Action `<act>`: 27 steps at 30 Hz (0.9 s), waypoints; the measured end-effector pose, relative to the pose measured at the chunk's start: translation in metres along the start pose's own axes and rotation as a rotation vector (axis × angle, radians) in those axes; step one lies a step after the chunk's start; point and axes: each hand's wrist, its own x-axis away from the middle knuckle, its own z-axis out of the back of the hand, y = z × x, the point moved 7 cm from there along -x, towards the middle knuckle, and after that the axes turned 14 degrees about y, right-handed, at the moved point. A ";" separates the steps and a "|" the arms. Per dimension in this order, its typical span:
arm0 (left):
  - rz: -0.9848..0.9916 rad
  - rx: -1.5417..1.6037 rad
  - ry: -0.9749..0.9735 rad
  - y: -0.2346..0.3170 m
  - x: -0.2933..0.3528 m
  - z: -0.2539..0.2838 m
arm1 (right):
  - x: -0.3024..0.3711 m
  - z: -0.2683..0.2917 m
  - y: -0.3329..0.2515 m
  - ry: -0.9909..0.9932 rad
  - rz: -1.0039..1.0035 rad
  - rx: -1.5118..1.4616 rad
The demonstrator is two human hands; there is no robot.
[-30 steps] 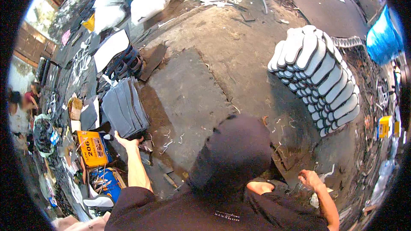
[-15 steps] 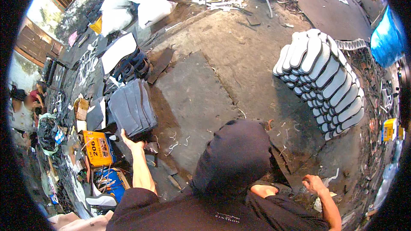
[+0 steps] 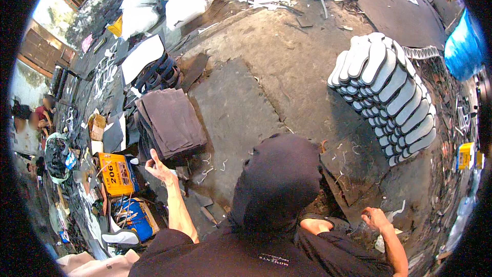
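A pile of dark, flat sheets (image 3: 171, 123) sits on the floor at the left, its upper sheets brownish and its left side uneven. My left hand (image 3: 161, 169) is just off the pile's near edge, thumb and forefinger apart, with nothing seen in it. Low on the right, my right hand (image 3: 375, 219) hangs over the floor, fingers loosely bent and apart, holding nothing visible. A thin white scrap strip (image 3: 400, 208) lies beside it. Further off on the right stands a tall stack of white-topped, dark-edged shoe soles (image 3: 392, 92).
Beside my left forearm are a yellow box (image 3: 116, 174) and a blue container (image 3: 134, 218) with sticks. Beyond the pile lie black straps (image 3: 159, 74), a white sheet (image 3: 142, 60) and white sacks (image 3: 154, 5). A dark cloth-covered rounded shape (image 3: 277, 184) hides floor in the middle.
The upper sheets of the pile have come over to the right, and a brownish top face shows now. My left hand has shifted slightly right. My right hand has hardly moved.
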 end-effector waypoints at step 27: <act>0.042 0.052 -0.623 -0.008 0.016 -0.016 | -0.300 0.124 -0.314 0.172 0.362 -0.603</act>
